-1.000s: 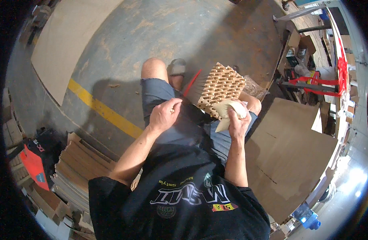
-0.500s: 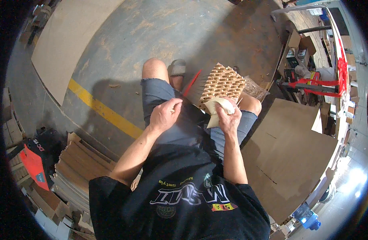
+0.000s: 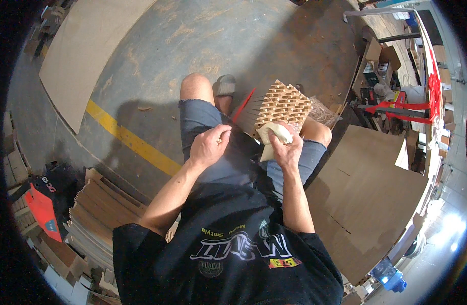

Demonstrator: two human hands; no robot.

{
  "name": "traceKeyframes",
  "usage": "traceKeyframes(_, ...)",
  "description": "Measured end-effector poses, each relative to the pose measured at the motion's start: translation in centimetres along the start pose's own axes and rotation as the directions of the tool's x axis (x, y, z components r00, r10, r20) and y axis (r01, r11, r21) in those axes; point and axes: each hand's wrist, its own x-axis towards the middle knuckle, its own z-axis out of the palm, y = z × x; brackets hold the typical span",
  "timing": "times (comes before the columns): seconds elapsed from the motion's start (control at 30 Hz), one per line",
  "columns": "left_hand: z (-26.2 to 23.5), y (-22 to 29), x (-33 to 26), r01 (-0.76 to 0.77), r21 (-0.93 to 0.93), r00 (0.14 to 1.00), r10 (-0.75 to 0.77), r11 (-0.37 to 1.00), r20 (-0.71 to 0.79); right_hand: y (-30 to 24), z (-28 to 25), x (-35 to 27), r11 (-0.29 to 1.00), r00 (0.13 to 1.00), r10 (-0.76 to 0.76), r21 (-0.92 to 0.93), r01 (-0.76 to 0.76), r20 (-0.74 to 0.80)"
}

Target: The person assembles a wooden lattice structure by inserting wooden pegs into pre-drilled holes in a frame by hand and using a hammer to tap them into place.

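Note:
My left hand (image 3: 211, 146) is closed above my left thigh. A small pale wooden piece (image 3: 219, 140) pokes out between its thumb and fingers; the rest is hidden in the fist. In my right hand (image 3: 286, 150) is a cream-coloured folded sheet (image 3: 277, 133), gripped between thumb and fingers. I cannot make out whether it is cloth or paper. The sheet lies against the near edge of a board set with rows of wooden pegs (image 3: 283, 107). That pegged board rests by my right knee, with thin dark spikes along its left side.
A red stick (image 3: 243, 105) lies left of the pegged board. Stacked wooden strips (image 3: 106, 203) stand at lower left, beside a red and black box (image 3: 44, 211). A large brown sheet (image 3: 365, 193) lies to the right, below cluttered shelving with red tape (image 3: 432, 96).
My right hand has shifted slightly left and up with the cream sheet, which now bunches differently against the pegged board. My left hand stays in place.

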Motion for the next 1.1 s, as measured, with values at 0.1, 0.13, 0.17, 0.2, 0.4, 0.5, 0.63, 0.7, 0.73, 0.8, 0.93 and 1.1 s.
traceKeyframes(0.1, 0.0, 0.0, 0.0, -0.001, -0.004, 1.0, 0.001, 1.0, -0.002, 0.0, 0.1, 0.1, 1.0, 1.0, 0.014, -0.023, -0.014, 0.011)
traceKeyframes(0.13, 0.0, -0.1, 0.0, 0.0, 0.0, 1.0, 0.0, 1.0, -0.004, -0.4, 0.0, 0.1, 1.0, 1.0, 0.013, -0.022, -0.012, 0.013)
traceKeyframes(0.17, 0.0, 0.0, 0.0, 0.0, 0.002, 1.0, 0.0, 1.0, -0.006, -0.9, -0.3, 0.0, 0.999, 1.0, 0.024, -0.024, -0.025, -0.011)
traceKeyframes(0.2, -0.1, 0.1, 0.0, 0.0, 0.005, 1.0, 0.0, 1.0, -0.009, -2.1, -0.7, 0.0, 0.999, 0.999, 0.035, -0.028, -0.036, -0.034)
traceKeyframes(0.4, -0.1, 0.7, -0.1, 0.018, -0.024, 1.0, -0.018, 1.0, 0.02, -1.9, -4.1, -0.9, 0.427, 0.911, 0.399, 0.859, -0.283, 0.102)
traceKeyframes(0.5, -0.2, 2.6, 0.8, -0.099, -0.057, 0.989, 0.104, 0.993, 0.108, -1.1, -5.0, -0.8, -0.164, 0.948, 0.049, 0.938, -0.304, 0.316)
traceKeyframes(0.63, 1.2, 2.8, 2.6, -0.355, 0.144, 0.841, 0.249, 0.924, 0.48, -0.5, -4.7, -2.3, -0.502, 0.902, -0.232, 0.75, -0.431, 0.363)
traceKeyframes(0.7, 1.6, 2.1, 3.5, -0.412, 0.206, 0.803, 0.247, 0.887, 0.542, -0.6, -4.3, -3.1, -0.56, 0.93, -0.16, 0.745, -0.361, 0.331)
traceKeyframes(0.73, 1.6, 1.8, 3.9, -0.465, 0.264, 0.766, 0.235, 0.845, 0.599, -0.5, -4.3, -3.3, -0.598, 0.921, -0.193, 0.704, -0.383, 0.338)
traceKeyframes(0.8, 0.8, 1.6, 4.8, -0.516, 0.28, 0.74, 0.257, 0.809, 0.622, -0.8, -4.8, -3.2, -0.601, 0.888, -0.294, 0.654, -0.46, 0.354)
traceKeyframes(0.93, -0.2, 3.2, 5.9, -0.603, 0.296, 0.704, 0.319, 0.741, 0.635, -1.3, -5.6, -4.0, -0.562, 0.933, -0.106, 0.753, -0.341, 0.344)
traceKeyframes(1.1, -0.2, 2.9, 6.2, -0.644, 0.253, 0.713, 0.447, 0.722, 0.541, -2.4, -5.8, -4.2, -0.372, 0.941, 0.169, 0.903, -0.215, 0.294)
